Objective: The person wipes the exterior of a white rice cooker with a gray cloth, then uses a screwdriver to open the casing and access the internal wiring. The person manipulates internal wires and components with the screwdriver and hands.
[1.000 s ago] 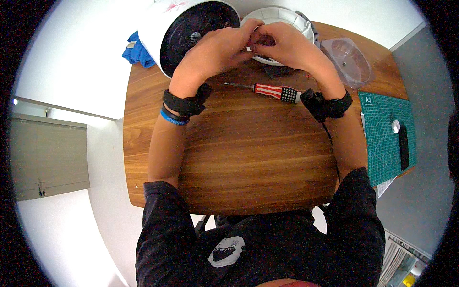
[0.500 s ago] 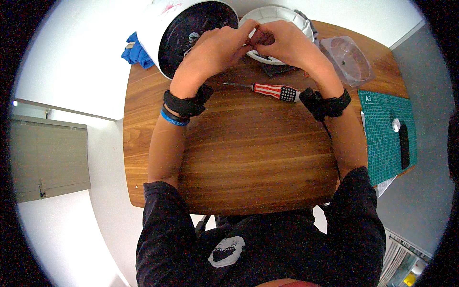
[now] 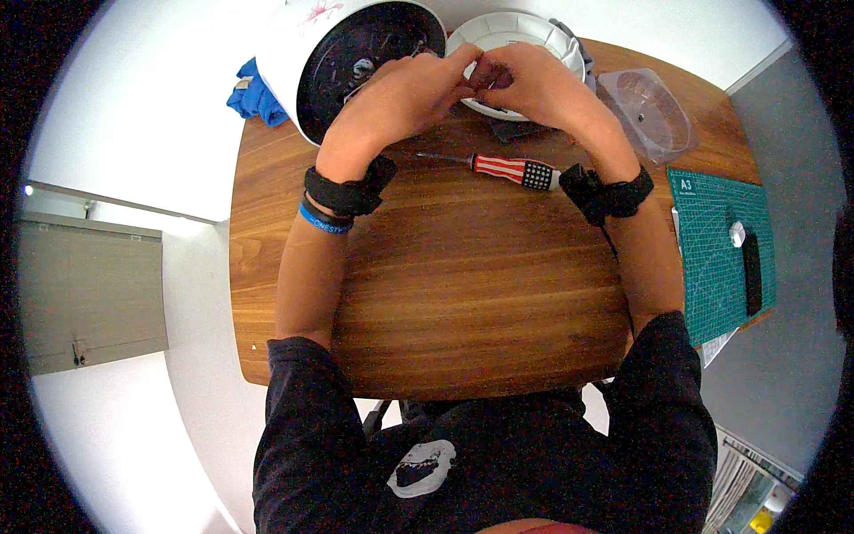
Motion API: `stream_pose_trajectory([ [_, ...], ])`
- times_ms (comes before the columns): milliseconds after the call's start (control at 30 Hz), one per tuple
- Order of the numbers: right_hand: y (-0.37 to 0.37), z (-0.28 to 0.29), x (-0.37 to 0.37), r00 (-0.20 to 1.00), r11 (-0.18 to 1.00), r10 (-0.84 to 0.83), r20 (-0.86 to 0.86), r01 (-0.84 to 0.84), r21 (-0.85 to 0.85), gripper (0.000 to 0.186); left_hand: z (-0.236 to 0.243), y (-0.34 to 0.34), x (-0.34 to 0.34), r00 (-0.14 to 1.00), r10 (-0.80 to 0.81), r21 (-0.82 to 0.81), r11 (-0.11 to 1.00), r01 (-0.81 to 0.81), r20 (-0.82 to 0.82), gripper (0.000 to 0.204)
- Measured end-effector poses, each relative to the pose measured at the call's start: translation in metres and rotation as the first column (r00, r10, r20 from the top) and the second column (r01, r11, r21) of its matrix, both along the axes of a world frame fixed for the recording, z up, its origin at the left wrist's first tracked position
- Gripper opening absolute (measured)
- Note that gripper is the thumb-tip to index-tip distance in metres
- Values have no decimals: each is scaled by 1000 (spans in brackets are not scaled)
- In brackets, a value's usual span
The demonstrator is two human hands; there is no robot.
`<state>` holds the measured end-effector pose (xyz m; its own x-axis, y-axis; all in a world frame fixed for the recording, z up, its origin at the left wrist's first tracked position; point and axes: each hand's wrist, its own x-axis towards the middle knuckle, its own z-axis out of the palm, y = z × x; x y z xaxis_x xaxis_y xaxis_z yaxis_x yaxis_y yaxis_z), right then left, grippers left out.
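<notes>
At the far side of the table, my left hand (image 3: 402,100) and my right hand (image 3: 534,84) meet fingertip to fingertip. Both have their fingers closed in a pinch; whatever lies between them is hidden or too small to name. Behind my left hand, a white round appliance housing (image 3: 286,55) lies tipped with its dark inside facing me, and wires and small parts show in it. A white round plastic cover (image 3: 562,46) with a ribbed rim sits behind my right hand. Below the hands rests a screwdriver (image 3: 516,170) with a red, white and black handle, its shaft pointing left.
A clear plastic container (image 3: 648,116) with a small dark piece stands at the far right. On the right edge, a green cutting mat (image 3: 712,267) carries a black bar (image 3: 753,274) and a small white object (image 3: 737,234). Blue cloth (image 3: 258,96) lies left of the housing.
Both hands have shifted very slightly at the fingertips, still meeting in the same place. The white housing has moved a touch to the right; the screwdriver lies as before.
</notes>
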<state>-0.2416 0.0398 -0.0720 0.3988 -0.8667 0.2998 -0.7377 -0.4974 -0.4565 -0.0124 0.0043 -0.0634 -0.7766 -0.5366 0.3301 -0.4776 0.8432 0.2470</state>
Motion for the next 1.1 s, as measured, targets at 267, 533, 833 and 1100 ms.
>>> stream_pose_trajectory([
  [267, -4, -5, -3, 999, 999, 32, 10, -32, -20, 21, 3, 4, 1, 1000, 18, -2, 1000, -18, 22, 24],
  [533, 1, 1, 0, 999, 999, 32, 16, -32, 34, 22, -1, -4, 3, 999, -34, -4, 999, 34, 42, 43],
  [833, -8, -10, -5, 998, 997, 69, -5, -69, 43, 15, 4, 0, 3, 998, 4, -41, 999, -2, 62, 38],
  [1100, -6, -18, -8, 997, 998, 67, 42, -66, -16, 14, 2, -3, 3, 999, 18, -113, 993, -14, 37, 17],
])
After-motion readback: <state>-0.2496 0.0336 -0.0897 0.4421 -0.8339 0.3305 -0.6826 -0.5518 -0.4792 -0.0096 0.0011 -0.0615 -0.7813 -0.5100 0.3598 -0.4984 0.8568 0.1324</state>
